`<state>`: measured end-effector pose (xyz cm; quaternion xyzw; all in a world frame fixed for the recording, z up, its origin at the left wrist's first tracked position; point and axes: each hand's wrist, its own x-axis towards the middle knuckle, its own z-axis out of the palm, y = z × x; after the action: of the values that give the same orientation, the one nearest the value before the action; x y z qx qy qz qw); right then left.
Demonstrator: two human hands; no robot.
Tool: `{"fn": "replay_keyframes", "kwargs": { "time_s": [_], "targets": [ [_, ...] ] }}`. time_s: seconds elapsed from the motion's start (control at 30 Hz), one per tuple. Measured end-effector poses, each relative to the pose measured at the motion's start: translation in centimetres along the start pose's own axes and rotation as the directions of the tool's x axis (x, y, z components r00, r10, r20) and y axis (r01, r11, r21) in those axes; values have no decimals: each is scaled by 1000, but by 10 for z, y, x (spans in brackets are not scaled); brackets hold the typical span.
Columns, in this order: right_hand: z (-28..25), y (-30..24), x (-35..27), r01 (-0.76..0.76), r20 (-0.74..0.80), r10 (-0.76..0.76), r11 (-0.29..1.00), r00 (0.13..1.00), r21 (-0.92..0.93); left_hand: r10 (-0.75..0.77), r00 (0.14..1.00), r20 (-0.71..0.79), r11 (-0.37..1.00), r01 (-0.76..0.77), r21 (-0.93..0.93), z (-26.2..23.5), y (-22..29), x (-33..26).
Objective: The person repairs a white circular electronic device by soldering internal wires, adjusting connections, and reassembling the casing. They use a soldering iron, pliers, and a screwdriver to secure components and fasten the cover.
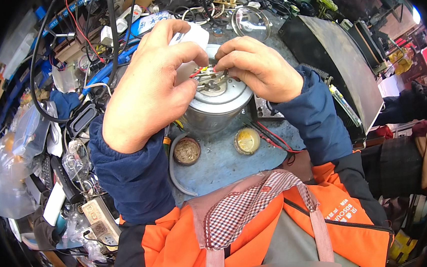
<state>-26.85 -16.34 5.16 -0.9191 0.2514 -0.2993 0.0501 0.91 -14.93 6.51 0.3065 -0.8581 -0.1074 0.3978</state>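
Observation:
An upturned metal pot-like appliance [216, 114] stands on the bench in front of me, its underside open to wiring and small metal parts. A white plastic part [196, 35] rises at its far left side. My left hand [152, 83] curls around this part, thumb and fingers bent close to it; some fingertips are hidden. A short red wire [197, 72] spans the gap between my hands over the underside. My right hand [260, 69] pinches at the wire's right end, fingertips close together above the metal base.
Below the appliance are a round tin [187, 151] of brownish material and a small jar [247, 141] of yellowish paste. A grey tube [172, 172] curves beside the tin. Red and black leads [279, 141] lie right. A glass lid [250, 24] sits behind; a large dark box [326, 69] stands right. Clutter fills the left.

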Motion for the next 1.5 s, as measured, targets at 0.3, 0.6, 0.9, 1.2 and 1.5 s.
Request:
{"fn": "replay_keyframes", "kwargs": {
  "time_s": [0.3,0.6,0.9,1.2,1.5],
  "targets": [
    [-2,10,-5,-18,50,16,999,999,44,-96,989,115,992,105,-77,-5,2,2],
    [-5,12,5,-32,106,19,992,994,118,-70,993,100,995,76,-62,-4,0,2],
    [-7,8,13,-141,166,114,976,980,164,-75,990,122,991,88,-101,-3,-4,1],
    [-21,-11,-6,-290,-228,361,911,904,293,-58,994,91,985,71,-157,-13,-4,3],
    [-15,-53,-92,-351,-372,599,757,709,551,-376,835,401,748,529,-401,-27,-59,-15]
  ]
}}
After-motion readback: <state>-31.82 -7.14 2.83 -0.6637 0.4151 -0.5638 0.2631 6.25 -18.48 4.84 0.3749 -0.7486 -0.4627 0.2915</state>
